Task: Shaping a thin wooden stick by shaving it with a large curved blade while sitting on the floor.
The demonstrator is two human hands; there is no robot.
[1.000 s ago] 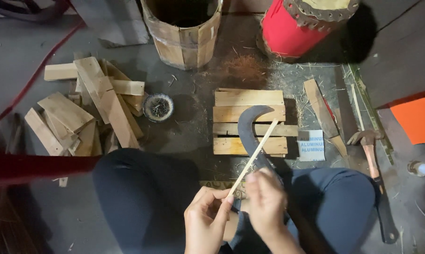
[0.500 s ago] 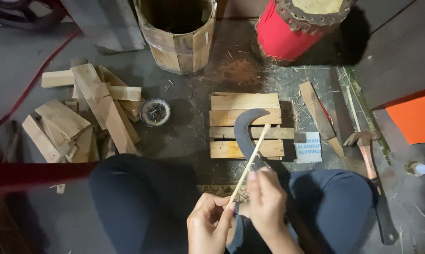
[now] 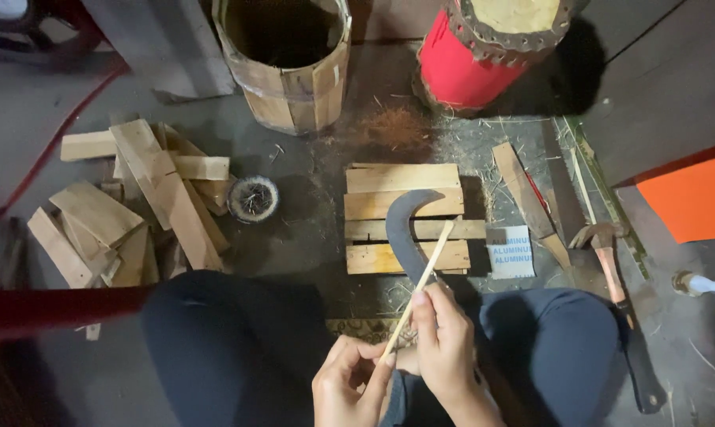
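Pale stick (image 3: 420,281), red drum (image 3: 472,67)

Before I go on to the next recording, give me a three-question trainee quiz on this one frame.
1. True or false: the curved blade lies across the small wooden pallet.
2. Multiple choice: what do the left hand and right hand grip together? A) a hammer B) a thin wooden stick C) a brush
3. Fill in: the pile of wood offcuts lies on the person's ____ side.

Key: 1 true; 2 B; 3 left. The hammer lies untouched on the floor to the right, and the wooden bucket stands beyond the pallet, beside the red drum.
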